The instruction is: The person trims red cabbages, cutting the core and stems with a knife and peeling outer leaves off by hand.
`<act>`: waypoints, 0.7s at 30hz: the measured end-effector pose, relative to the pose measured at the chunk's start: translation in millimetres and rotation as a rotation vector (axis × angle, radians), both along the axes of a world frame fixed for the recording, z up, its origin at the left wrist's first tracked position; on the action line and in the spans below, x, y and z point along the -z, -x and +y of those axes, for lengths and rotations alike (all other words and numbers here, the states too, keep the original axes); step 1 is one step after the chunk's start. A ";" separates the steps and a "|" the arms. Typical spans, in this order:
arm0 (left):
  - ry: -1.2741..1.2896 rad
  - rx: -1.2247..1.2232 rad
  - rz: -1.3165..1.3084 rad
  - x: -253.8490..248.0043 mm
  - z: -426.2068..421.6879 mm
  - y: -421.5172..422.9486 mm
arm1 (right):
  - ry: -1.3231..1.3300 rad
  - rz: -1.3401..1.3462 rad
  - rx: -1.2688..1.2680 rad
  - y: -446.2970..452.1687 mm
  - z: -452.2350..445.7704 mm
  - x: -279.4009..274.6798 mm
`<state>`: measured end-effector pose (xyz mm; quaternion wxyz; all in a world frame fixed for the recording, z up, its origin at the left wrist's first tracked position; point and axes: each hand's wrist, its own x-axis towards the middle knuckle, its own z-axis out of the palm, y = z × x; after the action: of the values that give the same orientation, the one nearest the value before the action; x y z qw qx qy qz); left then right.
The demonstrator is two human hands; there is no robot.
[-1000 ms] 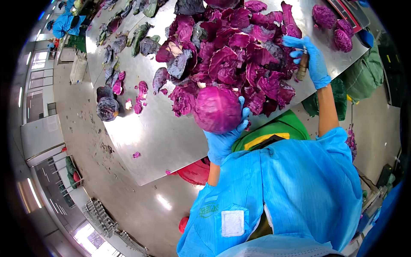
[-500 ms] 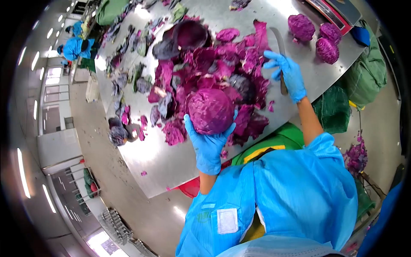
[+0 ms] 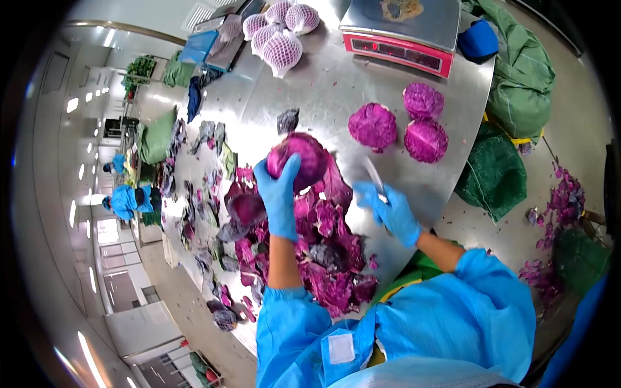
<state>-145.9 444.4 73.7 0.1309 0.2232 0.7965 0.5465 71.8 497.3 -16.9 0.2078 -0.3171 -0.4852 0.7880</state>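
Observation:
My left hand (image 3: 279,194), in a blue glove, is wrapped round a purple cabbage (image 3: 307,155) and holds it up over the leaf pile. A knife (image 3: 374,173) sits in my right hand (image 3: 393,212), also gloved in blue; its blade points away from me, and the fingers cover most of the handle. Beneath and nearer to me, loose purple cabbage leaves (image 3: 330,284) lie heaped on the metal table (image 3: 414,187). Three peeled cabbages (image 3: 372,126) rest beyond my right hand.
A red-fronted scale (image 3: 401,55) stands at the far side, with several net-wrapped cabbages (image 3: 282,52) to its left. Green sacks (image 3: 495,171) are beside the table's right edge. Scattered leaves (image 3: 223,317) lie along the left edge. Co-workers in blue (image 3: 132,202) are in the background.
My right hand has taken up the knife that lay on the table. My left hand has moved forward with the cabbage. The view has shifted, bringing the scale and wrapped cabbages into sight.

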 end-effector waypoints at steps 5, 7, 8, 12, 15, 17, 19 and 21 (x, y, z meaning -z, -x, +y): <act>0.637 0.117 0.613 28.6 126.9 59.5 | -0.053 -0.083 -0.152 -31.5 -30.6 37.3; 0.701 0.247 0.775 41.2 156.9 63.2 | 0.118 -0.076 -0.161 -36.8 -41.3 50.3; 0.710 0.248 0.843 52.6 168.9 67.5 | 0.140 -0.070 -0.163 -39.6 -42.4 50.4; 0.860 0.192 0.919 72.1 188.2 53.7 | 0.227 -0.076 -0.191 -42.2 -41.2 46.0; 0.712 0.185 0.823 64.3 173.3 38.7 | 0.223 -0.071 -0.132 -40.7 -47.7 50.3; 0.442 0.174 0.752 59.7 154.6 32.9 | 0.201 0.006 -0.076 -36.4 -54.8 46.1; 0.348 0.434 0.398 25.6 93.0 15.1 | 0.125 0.065 -0.049 -31.2 -62.3 47.9; 0.212 0.720 0.179 16.9 9.2 3.4 | 0.143 0.139 -0.120 -17.7 -80.5 56.5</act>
<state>-149.3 453.6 56.9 0.2668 0.5206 0.7275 0.3586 89.5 416.8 -73.4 0.1703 -0.2463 -0.4305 0.8515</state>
